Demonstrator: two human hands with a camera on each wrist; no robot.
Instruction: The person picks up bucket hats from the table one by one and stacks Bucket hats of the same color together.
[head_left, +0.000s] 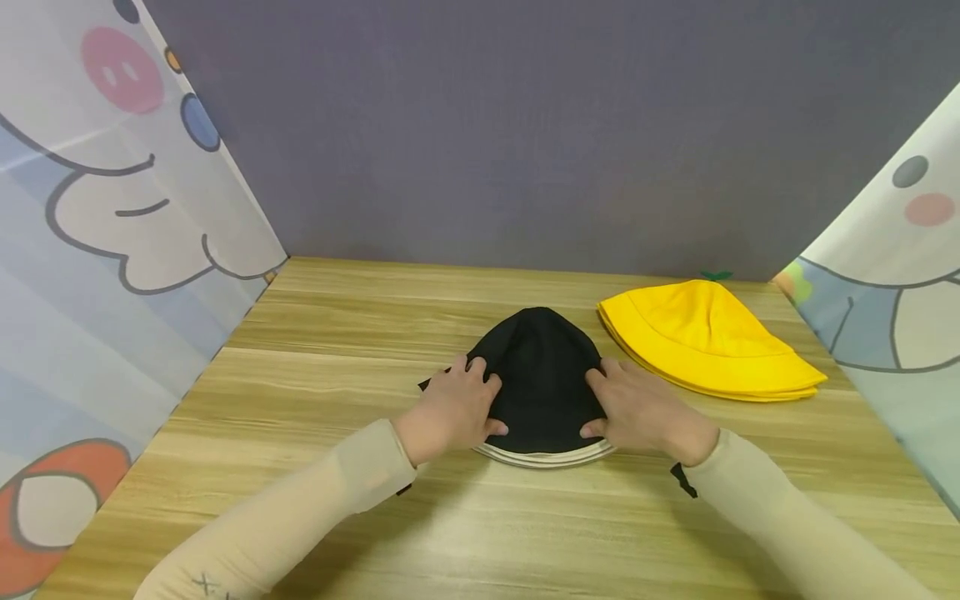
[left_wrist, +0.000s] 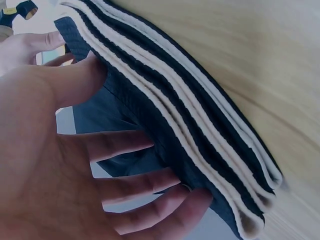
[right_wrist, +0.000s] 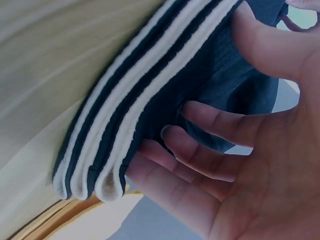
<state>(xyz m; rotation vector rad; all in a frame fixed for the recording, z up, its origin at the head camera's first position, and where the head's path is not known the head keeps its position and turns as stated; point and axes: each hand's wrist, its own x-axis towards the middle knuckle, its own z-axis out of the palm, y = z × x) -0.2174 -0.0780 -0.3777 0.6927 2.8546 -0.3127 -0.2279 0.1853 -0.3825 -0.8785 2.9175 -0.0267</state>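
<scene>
A stack of black bucket hats (head_left: 542, 375), folded flat, lies in the middle of the table with crowns pointing away. Cream lining edges (right_wrist: 107, 127) alternate with black cloth along the near rim. My left hand (head_left: 453, 406) rests on the left side of the top hat, fingers spread and only slightly bent. On the opposite side, my right hand (head_left: 651, 410) touches the cloth with loosely bent fingers. Both thumbs lie near the front brim. The left wrist view shows the left fingertips (left_wrist: 165, 177) against the black fabric.
Yellow bucket hats (head_left: 701, 342), folded and stacked, lie at the back right, close to my right hand. A dark strap end (head_left: 685, 481) shows beside the right wrist. Behind the wooden table (head_left: 330, 333) stands a grey panel (head_left: 525, 133); printed curtains (head_left: 97, 275) hang at both sides.
</scene>
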